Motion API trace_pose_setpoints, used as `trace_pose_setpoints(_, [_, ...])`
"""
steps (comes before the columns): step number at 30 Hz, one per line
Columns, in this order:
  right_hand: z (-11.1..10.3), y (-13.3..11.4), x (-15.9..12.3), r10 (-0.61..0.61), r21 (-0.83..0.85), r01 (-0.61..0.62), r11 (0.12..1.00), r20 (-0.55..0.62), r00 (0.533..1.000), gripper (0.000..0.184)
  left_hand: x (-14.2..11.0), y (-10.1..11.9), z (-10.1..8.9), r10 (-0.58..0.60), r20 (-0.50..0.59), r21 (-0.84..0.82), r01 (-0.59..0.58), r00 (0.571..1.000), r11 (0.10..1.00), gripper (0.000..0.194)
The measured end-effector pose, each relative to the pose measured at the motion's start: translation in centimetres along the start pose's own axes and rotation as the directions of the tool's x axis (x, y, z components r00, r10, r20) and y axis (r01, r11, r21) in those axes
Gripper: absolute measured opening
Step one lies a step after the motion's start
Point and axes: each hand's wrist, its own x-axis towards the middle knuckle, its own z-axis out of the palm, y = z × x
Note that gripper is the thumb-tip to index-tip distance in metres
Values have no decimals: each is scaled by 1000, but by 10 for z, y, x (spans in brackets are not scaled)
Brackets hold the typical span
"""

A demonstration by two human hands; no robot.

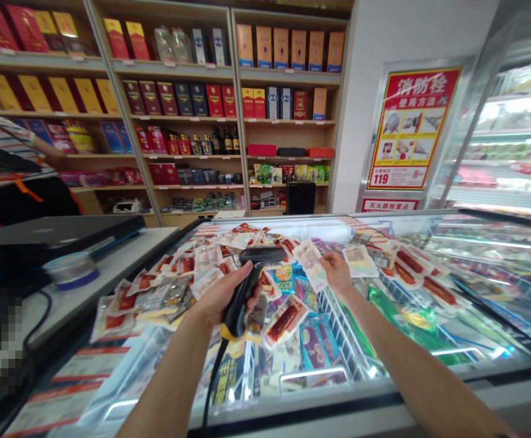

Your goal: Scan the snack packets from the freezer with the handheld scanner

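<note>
My left hand (219, 298) is wrapped round the grip of a black barcode scanner (240, 298), its head level and pointing right. From the scanner's yellow-trimmed base a black cable (210, 383) runs down. With my right hand (337, 271) I pinch the edge of a white vacuum-sealed food packet (309, 261), its printed label side showing, in front of the scanner's head. Below both hands, a packet with a dark red sausage-like piece (286, 321) lies on the freezer's glass lid. More sealed packets (174, 267) are heaped on the left, and others (423, 274) lie to the right.
Under the glass, the chest freezer (356, 359) holds wire baskets and colourful packages. A counter on the left carries a roll of tape (71, 271) and a flat black device (69, 234). Shelves (178, 73) of boxes line the back; a person (14, 158) stands far left.
</note>
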Motion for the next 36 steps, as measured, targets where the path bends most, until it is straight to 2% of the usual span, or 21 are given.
trace_pose_setpoints(4, [0,-5,0,5,57,-4,998,-5,1000,16,-1,2,3,-1,14,-22,1,1000,1000,30])
trace_pose_setpoints(10, [0,-9,-1,-18,23,18,1000,-13,1000,18,-2,2,6,6,14,-34,-6,1000,999,31])
trace_pose_setpoints(14, [-18,-3,7,36,-210,-63,976,-131,991,18,1,1,0,-7,5,-15,7,1000,1000,33])
trace_pose_setpoints(18, [-52,10,19,105,-473,-222,853,-261,960,20,3,1,-6,-56,15,3,56,998,998,39])
trace_pose_setpoints(20, [-64,10,22,71,-577,-275,769,-350,934,25,3,2,-7,-47,-1,-16,47,999,999,37])
trace_pose_setpoints(22, [-67,1,22,-39,-650,-249,718,-395,918,32,2,4,-5,-24,-33,-43,23,999,999,35])
trace_pose_setpoints(23, [-65,-7,20,-76,-670,-195,717,-354,932,33,1,4,-4,-14,-46,-52,12,999,999,34])
trace_pose_setpoints(24, [-60,-16,16,-75,-671,-114,733,-246,966,33,1,5,-3,-9,-55,-56,5,998,998,33])
trace_pose_setpoints(25, [-53,-26,11,-37,-645,-10,764,-60,998,31,0,6,-3,-6,-57,-57,3,998,998,33])
trace_pose_setpoints(26, [-45,-35,3,19,-587,93,804,180,983,30,0,6,-2,-5,-56,-57,2,998,998,33])
trace_pose_setpoints(27, [-36,-44,-5,71,-510,172,843,423,904,32,0,7,-1,-6,-55,-55,3,998,998,32])
trace_pose_setpoints(28, [-27,-53,-15,105,-443,221,869,601,792,33,-1,7,-1,-7,-57,-53,4,998,999,32])
trace_pose_setpoints(29, [-19,-60,-24,113,-411,255,875,686,718,34,-1,7,-1,-10,-61,-51,7,998,999,32])
trace_pose_setpoints(30, [-11,-65,-34,104,-403,287,869,716,691,34,-1,7,-1,-15,-66,-48,12,998,999,32])
trace_pose_setpoints(33, [4,-73,-53,44,-442,353,824,672,739,36,0,7,-1,-19,-89,-39,16,996,999,31])
trace_pose_setpoints(36, [9,-70,-52,13,-368,316,875,668,744,22,1,5,0,-14,-101,-29,11,995,1000,30])
